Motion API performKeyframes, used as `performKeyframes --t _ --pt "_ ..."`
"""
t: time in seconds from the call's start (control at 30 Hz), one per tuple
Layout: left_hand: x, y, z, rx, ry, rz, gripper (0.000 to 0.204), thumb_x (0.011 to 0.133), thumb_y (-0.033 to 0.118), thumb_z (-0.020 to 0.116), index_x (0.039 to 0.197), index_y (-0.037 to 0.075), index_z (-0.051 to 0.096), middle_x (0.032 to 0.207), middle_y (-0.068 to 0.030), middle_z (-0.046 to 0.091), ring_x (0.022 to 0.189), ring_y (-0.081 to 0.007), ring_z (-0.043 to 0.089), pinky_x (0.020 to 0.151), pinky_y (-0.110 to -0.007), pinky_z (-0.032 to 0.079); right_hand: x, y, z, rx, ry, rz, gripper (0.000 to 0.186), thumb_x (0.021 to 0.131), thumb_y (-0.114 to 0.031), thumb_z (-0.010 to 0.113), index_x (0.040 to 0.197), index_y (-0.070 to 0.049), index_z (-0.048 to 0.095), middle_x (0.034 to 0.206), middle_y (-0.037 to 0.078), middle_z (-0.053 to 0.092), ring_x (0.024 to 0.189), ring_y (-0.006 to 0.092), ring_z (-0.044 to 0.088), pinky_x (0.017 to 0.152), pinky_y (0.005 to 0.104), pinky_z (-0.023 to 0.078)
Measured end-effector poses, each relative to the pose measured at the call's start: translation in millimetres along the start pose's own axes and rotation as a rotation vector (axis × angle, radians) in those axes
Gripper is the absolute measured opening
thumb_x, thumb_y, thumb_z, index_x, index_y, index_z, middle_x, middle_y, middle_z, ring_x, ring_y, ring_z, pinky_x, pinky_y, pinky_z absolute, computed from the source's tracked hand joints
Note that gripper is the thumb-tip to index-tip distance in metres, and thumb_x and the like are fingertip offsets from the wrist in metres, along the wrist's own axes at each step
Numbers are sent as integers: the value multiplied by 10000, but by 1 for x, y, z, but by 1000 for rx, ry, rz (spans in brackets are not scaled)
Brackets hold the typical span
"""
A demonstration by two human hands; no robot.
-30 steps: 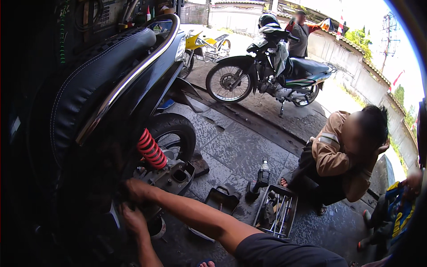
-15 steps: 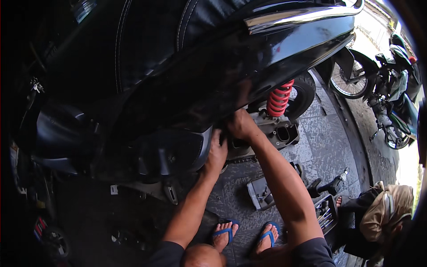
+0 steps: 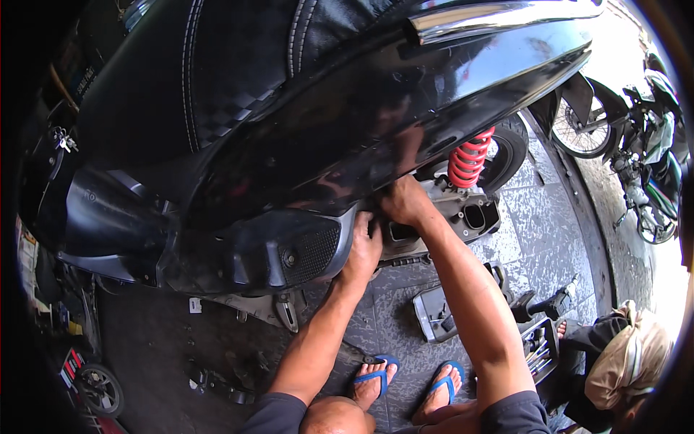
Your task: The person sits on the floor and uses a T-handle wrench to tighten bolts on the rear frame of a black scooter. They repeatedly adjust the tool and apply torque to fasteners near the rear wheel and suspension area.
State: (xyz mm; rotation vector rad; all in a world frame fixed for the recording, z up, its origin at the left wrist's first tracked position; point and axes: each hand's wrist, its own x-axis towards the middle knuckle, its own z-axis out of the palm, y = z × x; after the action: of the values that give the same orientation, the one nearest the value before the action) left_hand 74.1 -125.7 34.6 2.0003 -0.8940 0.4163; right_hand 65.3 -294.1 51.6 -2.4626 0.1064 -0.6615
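A black scooter's glossy side panel spans the upper middle. Under its lower edge, my right hand is closed, knuckles up, fingertips hidden beneath the panel. My left hand is just left of it, against the rear end of the ridged black footrest cover. Its fingers bend inward under the panel, and what they pinch is out of sight. Beside my right hand lies the grey metal engine casing with its openings. A red coil spring rises behind it, in front of the rear wheel.
On the tiled floor, right of my feet, are a grey tray with small parts, a power tool and a box of hand tools. A person in a tan garment is at lower right. Motorcycles stand beyond.
The view has shifted slightly and brightened, so the scooter and floor items appear further right. Both hands remain under the panel's edge, with little visible movement.
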Motion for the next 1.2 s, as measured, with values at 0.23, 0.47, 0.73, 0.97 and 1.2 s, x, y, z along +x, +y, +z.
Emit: performKeyframes --t 0.23,0.47,0.73,0.97,1.2 --pt "0 -1 -2 -5 1 10 113 836 47 709 917 -11 656 918 -177 628 867 -385 632 758 -442 516 1 5 2 81 -10 93 369 750 -182 607 1054 1 707 1005 301 688 987 480 647 878 523 526" --pt "0 2 -4 45 -3 28 103 839 57 707 906 -5 659 925 -173 639 887 -377 638 778 -440 518 -1 -9 -10 153 -20 162 391 777 -203 625 1118 -26 700 1046 283 692 1045 469 634 902 504 514" --pt "0 5 -6 73 17 54 131 820 68 735 904 3 658 928 -174 639 901 -379 632 801 -448 507 -1 -13 -12 91 -74 153 366 808 -202 604 1124 -42 697 1082 267 692 1064 463 630 899 502 515" --pt "4 9 -9 80 18 35 139 801 85 761 860 2 667 894 -178 637 881 -379 633 791 -457 502 -1 -9 -8 109 -69 162 427 803 -205 594 1194 -51 667 1120 279 680 1081 468 623 918 506 507" --pt "3 9 -6 71 21 1 129 805 80 752 858 -1 667 891 -171 646 867 -375 643 769 -452 512 -1 -11 -11 111 -83 186 393 810 -214 595 1152 -43 684 1092 279 684 1073 470 624 916 507 506"
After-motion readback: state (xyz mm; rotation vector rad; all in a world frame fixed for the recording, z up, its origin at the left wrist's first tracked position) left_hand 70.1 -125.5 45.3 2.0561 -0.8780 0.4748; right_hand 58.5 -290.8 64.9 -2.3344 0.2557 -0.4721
